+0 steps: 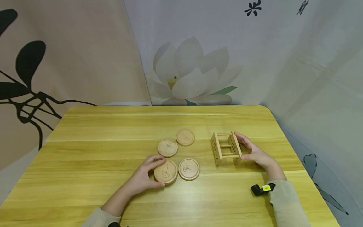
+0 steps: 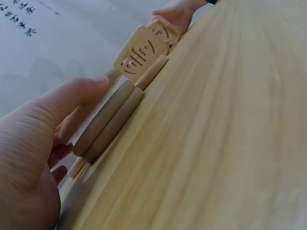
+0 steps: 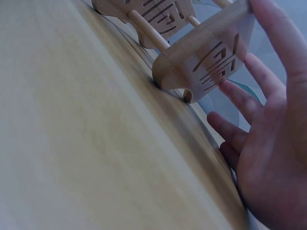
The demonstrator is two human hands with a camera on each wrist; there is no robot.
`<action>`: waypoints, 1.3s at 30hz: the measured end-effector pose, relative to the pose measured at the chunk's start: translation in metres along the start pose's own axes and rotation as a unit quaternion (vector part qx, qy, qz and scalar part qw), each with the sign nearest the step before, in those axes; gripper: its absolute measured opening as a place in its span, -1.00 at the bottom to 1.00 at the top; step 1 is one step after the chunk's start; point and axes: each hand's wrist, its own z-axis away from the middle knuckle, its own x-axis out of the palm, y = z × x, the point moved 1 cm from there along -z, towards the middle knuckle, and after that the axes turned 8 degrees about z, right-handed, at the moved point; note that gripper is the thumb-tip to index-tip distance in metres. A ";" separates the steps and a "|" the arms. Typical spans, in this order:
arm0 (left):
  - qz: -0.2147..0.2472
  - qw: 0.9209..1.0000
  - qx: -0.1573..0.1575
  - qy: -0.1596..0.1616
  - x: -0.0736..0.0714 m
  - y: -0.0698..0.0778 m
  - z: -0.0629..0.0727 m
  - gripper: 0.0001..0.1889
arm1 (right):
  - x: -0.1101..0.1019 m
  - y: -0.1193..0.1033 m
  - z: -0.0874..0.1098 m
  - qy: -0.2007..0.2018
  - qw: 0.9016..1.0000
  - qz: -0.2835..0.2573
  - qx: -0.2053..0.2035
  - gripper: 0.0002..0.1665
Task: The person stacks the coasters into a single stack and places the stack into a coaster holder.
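So my left hand [image 1: 143,177] has a short stack of round wooden coasters [image 1: 166,171] gripped between thumb and fingers. Three more coasters [image 1: 189,169] with ginkgo-leaf designs lie flat on the desk [image 1: 99,164] close by. My right hand [image 1: 253,154] is holding the right side panel of the wooden coaster rack [image 1: 216,148], which stands right of them all.

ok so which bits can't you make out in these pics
Round light-wood lower disc, left wrist view: its top face is covered by the round light-wood upper disc.
Left hand, left wrist view: partly hidden behind those discs.
Slotted light-wood rack, right wrist view: top cut off by the upper edge.
Black wrist-worn device, head view: mostly cut off by the bottom edge.
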 end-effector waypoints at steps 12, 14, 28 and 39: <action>0.001 1.000 -0.004 -0.002 0.001 -0.001 -0.001 -0.12 | 0.000 0.000 0.000 0.001 1.000 0.000 0.002 0.11; 0.000 1.000 -0.005 -0.003 0.001 -0.001 -0.002 -0.12 | 0.000 -0.001 0.000 0.002 1.000 0.000 0.002 0.11; 0.014 0.999 -0.024 -0.017 0.001 0.000 -0.001 -0.11 | 0.000 -0.001 0.000 0.003 1.000 0.010 0.000 0.11; 0.028 0.999 -0.019 -0.002 -0.003 -0.002 -0.002 -0.12 | 0.000 0.000 0.000 0.003 1.000 0.007 0.001 0.11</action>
